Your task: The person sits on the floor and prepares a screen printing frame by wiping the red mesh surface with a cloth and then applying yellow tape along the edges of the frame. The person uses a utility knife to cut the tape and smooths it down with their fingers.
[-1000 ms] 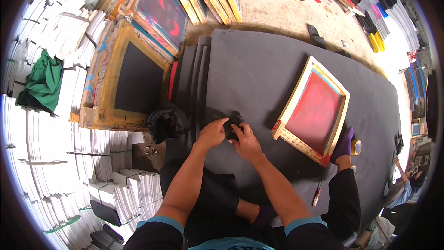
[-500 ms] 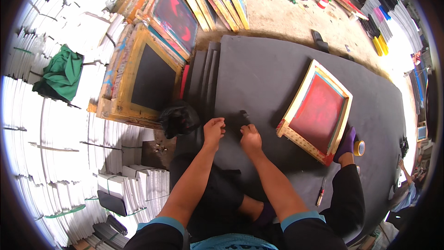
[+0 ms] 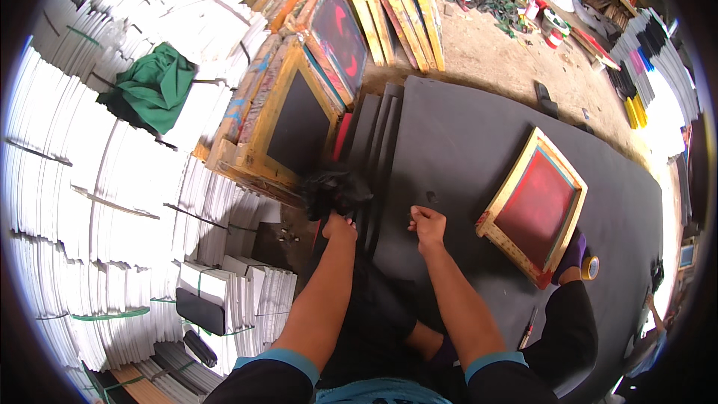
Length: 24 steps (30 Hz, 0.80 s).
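Observation:
My left hand (image 3: 340,226) reaches to the mouth of a crumpled black plastic bag (image 3: 334,188). Most of its fingers are hidden at the bag, so their grip does not show. Over the dark sheet (image 3: 464,120), my right hand (image 3: 429,227) is closed in a pinch; whatever is between its fingertips is too small to make out. A small black piece (image 3: 431,197) lies just beyond that hand. Farther right, a wooden screen-printing frame (image 3: 535,206) with red mesh rests tilted on the sheet, beside a foot in a purple sock (image 3: 574,254).
Behind the bag, more screen frames (image 3: 299,120) lean in a row. Stacks of white paper (image 3: 112,202) fill the left side, with a green cloth (image 3: 157,86) and a phone-like black slab (image 3: 200,311) on them. A tape roll (image 3: 590,268) and a screwdriver-like tool (image 3: 528,329) lie right.
My left hand has moved left from above the dark sheet to the black bag. My right hand stays pinched near the small black piece. The whole view has shifted toward the left.

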### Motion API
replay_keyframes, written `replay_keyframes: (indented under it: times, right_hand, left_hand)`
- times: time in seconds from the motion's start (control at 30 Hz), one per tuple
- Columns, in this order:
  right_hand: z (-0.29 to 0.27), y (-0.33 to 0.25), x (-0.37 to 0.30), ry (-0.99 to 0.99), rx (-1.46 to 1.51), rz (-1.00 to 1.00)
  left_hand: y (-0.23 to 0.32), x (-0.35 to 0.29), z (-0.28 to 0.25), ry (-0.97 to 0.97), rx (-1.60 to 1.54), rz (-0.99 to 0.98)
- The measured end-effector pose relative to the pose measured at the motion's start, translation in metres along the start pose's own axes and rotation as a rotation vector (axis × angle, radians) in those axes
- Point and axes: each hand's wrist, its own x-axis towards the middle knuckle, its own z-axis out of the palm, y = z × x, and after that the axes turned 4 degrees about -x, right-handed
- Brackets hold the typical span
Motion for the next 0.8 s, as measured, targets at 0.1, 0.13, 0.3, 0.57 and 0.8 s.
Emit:
replay_keyframes:
  times: [0.1, 0.13, 0.3, 0.57, 0.8]
  right_hand:
    - [0.037, -0.021, -0.016, -0.108, 0.013, -0.057]
    - [0.052, -0.028, -0.02, -0.142, 0.01, -0.083]
    - [0.119, -0.067, -0.041, -0.244, -0.244, -0.264]
    - [0.167, -0.035, 0.007, -0.339, -0.712, -0.665]
    - [0.165, -0.033, -0.008, -0.374, -0.75, -0.63]
  left_hand:
    - [-0.012, 0.001, -0.001, -0.102, 0.075, 0.152]
    - [-0.018, -0.001, -0.001, -0.125, 0.092, 0.185]
    - [-0.044, -0.006, -0.005, -0.21, 0.167, 0.253]
    - [-0.054, -0.017, -0.007, -0.318, 0.223, 0.32]
    - [-0.059, -0.008, -0.01, -0.401, 0.111, 0.377]
